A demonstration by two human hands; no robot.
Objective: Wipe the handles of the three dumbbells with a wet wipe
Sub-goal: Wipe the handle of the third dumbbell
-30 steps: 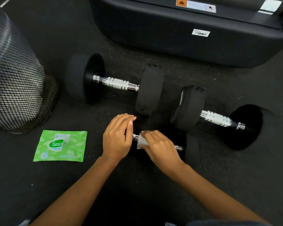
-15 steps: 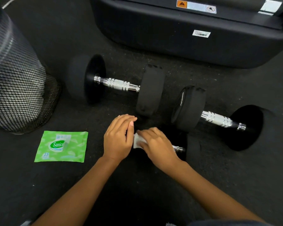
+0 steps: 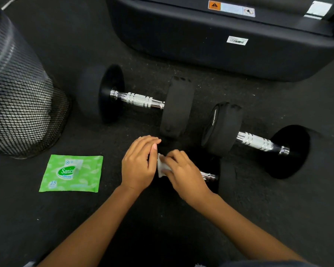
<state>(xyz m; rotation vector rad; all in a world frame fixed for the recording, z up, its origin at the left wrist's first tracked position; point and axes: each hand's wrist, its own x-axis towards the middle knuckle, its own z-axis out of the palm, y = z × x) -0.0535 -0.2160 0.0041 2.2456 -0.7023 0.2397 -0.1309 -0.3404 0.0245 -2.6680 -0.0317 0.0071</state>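
**Q:** Fig. 1, head view. Where was the wet wipe?

**A:** It was in my right grip (image 3: 183,174). The fingers were curled round the white wet wipe (image 3: 161,167) and pressed it against the left part of the handle of the nearest dumbbell (image 3: 207,175). Only the right end of that chrome handle showed, where it ran into the black weight beside it.

**Q:** And the other grip?

**A:** My left grip (image 3: 138,166) held nothing that could be seen. Its fingers lay together, nearly straight, over the left end of the same dumbbell, which they hid. The thumb side lay just beside the wipe.

**Q:** Where were the remaining two dumbbells?

**A:** Both lay on the dark floor (image 3: 278,209) beyond my arms, and neither grip touched them. The left dumbbell (image 3: 141,100) lay beyond my left grip, and the right dumbbell (image 3: 255,141) lay beyond my right grip and further right. Their inner weights were near each other, and both chrome handles were bare.

**Q:** What else was in the field of view?

**A:** A green packet of wipes (image 3: 71,173) lay flat on the floor to the left of my left grip, near the foot of a black mesh bin (image 3: 17,105). A black machine base (image 3: 201,45) crossed the top of the view, carrying a warning label and a barcode sticker.
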